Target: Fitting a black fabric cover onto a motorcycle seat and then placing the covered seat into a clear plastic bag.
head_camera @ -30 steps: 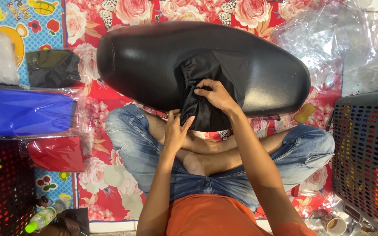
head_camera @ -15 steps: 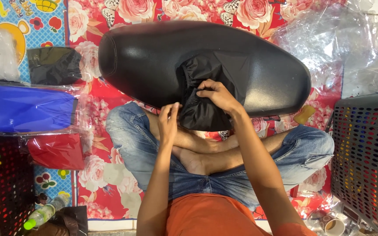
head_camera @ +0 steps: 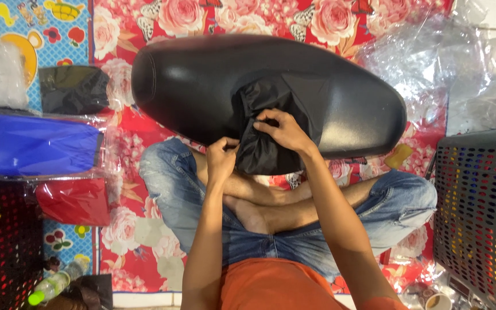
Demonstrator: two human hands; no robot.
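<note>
A large glossy black seat [head_camera: 190, 86] lies across my crossed legs on a red floral mat. A bunched black fabric cover [head_camera: 271, 132] drapes over the seat's near edge at its middle. My left hand [head_camera: 222, 158] pinches the lower left edge of that fabric. Higher up, my right hand [head_camera: 282, 131] presses and grips the fabric against the seat. I sit cross-legged in blue jeans and an orange shirt.
To the left lie a blue packet in clear plastic [head_camera: 41, 144], a red packet [head_camera: 73, 201] and a black packet [head_camera: 73, 89]. A dark perforated basket [head_camera: 477, 212] stands at right, another basket [head_camera: 1, 247] at lower left. Crumpled clear plastic [head_camera: 431, 63] fills the upper right. A green-capped bottle [head_camera: 53, 285] lies near my left knee.
My left hand has risen from my lap to the fabric's lower edge and closed on it. The right hand stays on the fabric, shifted slightly.
</note>
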